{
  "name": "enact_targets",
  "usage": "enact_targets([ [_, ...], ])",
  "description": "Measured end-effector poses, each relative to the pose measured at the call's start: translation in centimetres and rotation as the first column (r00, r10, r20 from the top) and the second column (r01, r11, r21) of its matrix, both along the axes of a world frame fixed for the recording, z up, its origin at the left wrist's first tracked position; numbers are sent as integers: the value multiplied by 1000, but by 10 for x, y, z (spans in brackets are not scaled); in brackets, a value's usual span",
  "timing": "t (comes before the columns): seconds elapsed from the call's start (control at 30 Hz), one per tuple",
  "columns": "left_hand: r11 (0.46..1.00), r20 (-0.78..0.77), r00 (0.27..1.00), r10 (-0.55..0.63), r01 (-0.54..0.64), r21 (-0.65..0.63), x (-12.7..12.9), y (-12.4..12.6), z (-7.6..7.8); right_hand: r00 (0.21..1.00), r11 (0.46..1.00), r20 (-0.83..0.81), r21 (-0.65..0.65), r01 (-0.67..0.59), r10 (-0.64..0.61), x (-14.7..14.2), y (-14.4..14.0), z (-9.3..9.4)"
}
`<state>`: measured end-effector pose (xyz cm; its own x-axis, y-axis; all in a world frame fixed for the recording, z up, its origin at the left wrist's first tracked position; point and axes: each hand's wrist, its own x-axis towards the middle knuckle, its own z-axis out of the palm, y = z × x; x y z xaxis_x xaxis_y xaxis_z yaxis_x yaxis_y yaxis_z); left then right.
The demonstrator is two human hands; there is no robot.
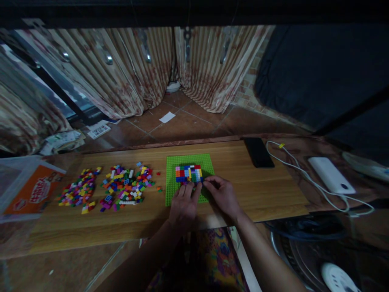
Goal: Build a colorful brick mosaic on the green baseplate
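Note:
A green studded baseplate [172, 194] lies on the wooden board, with a low, multicoloured block of toy building bricks [189, 173] pressed onto its middle. My left hand [183, 206] rests over the plate's near part, its fingers stretched forward against the near edge of the block. From the right, my right hand [223, 195] reaches over the plate's edge, thumb and forefinger pinched together at the block's near right corner. Whatever is between those fingertips is too small to make out. Both hands hide the near side of the block and some of the plate.
Loose bricks lie left of the plate in two piles, one nearer [127, 182] and one farther left [78, 190]. A clear bag with an orange label [33, 188] sits at the left end. Rightward are a black phone [259, 152], a white power bank [331, 175] and a white cable [304, 172].

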<state>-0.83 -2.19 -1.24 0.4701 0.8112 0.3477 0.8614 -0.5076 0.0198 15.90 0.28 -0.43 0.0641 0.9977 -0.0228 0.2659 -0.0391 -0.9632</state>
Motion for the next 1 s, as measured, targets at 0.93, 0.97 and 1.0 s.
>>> enact_targets([
  [0.93, 973, 418, 907, 43, 58, -224, 7, -3, -6, 992, 908, -44, -400, -124, 116, 7, 41, 7],
  [0.97, 973, 411, 911, 42, 56, -223, 7, -3, -6, 992, 904, -50, -407, -129, 119, 7, 41, 9],
  [1.0, 974, 404, 914, 40, 55, -221, 7, -3, -6, 990, 900, -63, -413, -141, 126, 7, 41, 11],
])
